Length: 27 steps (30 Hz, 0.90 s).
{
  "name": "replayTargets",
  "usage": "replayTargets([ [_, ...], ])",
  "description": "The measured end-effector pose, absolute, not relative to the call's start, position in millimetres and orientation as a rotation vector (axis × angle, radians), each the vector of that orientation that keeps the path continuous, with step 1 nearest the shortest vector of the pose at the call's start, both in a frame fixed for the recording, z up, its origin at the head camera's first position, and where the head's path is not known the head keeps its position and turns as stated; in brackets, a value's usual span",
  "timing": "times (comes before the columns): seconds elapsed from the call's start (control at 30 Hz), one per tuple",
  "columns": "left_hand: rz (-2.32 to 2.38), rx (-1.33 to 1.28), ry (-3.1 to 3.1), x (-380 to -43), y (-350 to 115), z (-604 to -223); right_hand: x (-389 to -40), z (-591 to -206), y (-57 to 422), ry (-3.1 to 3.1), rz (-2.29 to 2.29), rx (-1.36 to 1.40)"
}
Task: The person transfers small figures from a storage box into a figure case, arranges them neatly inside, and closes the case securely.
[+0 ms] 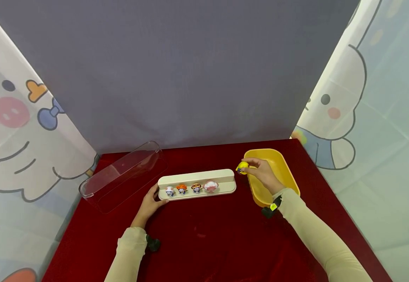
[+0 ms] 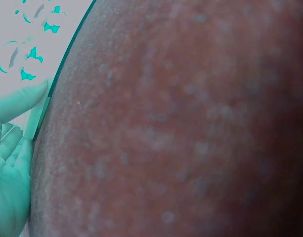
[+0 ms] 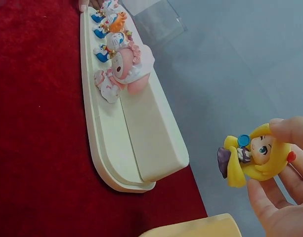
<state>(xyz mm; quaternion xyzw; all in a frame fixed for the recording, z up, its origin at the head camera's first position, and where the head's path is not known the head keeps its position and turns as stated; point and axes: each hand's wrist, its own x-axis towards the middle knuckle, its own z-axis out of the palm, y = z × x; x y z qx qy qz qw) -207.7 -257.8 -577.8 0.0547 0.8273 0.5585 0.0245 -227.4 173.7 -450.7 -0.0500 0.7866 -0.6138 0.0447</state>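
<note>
Head: left grip (image 1: 150,204) holds the left end of the white stand (image 1: 227,187), which carries four figures (image 1: 181,189); right grip (image 1: 263,174) pinches yellow-haired doll (image 1: 243,167) between stand and yellow box (image 1: 286,169) | Left wrist: thumb (image 2: 21,101) touches stand's edge | Right wrist: doll is apart from stand

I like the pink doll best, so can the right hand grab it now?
Probably not yet: the right hand holds the yellow-haired figure, though nothing seems to block its way to the pink doll.

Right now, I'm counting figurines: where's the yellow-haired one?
In the head view's right half, the right hand holds the yellow-haired figurine between white stand and yellow tray.
</note>
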Motion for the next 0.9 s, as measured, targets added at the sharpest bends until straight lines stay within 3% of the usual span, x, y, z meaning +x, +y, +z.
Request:
replayTargets([
  [0.5,1.721,0.146,2.568,-208,-258,-579,-238,-483,175,2.42,-1.872,-0.157],
  [0.9,1.722,0.161,2.572,-207,-258,-578,-215,-457,163,2.388,-1.896,-0.23],
])
